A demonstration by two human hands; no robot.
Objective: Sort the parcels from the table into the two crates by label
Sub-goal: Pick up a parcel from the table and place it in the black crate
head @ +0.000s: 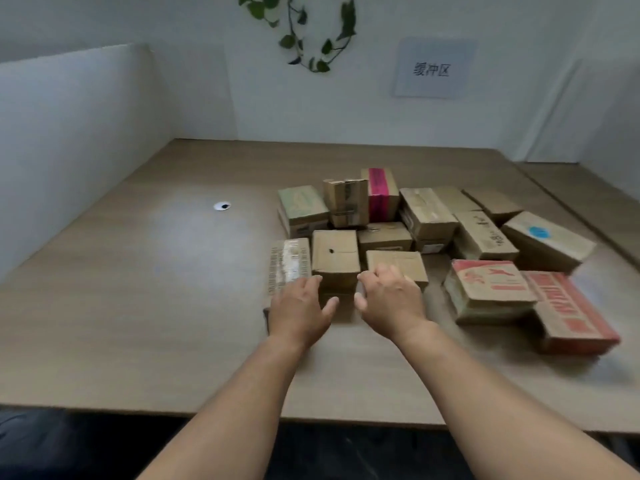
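Several cardboard parcels lie clustered on the wooden table (138,323), right of centre. Nearest me stands a plain brown parcel (335,258) with a small dark hole on top. My left hand (299,304) is at its left front corner, fingers relaxed and spread, over a flat printed parcel (289,261). My right hand (391,294) is at its right side, fingers loosely bent, in front of another brown parcel (398,263). Neither hand grips anything. No crate is in view.
A red-printed parcel (488,289) and a red box (571,310) lie at the right front. A parcel with pink tape (379,194) and one with a blue sticker (543,237) sit further back. White partition walls enclose the table; a small black-and-white disc (221,206) lies at the left.
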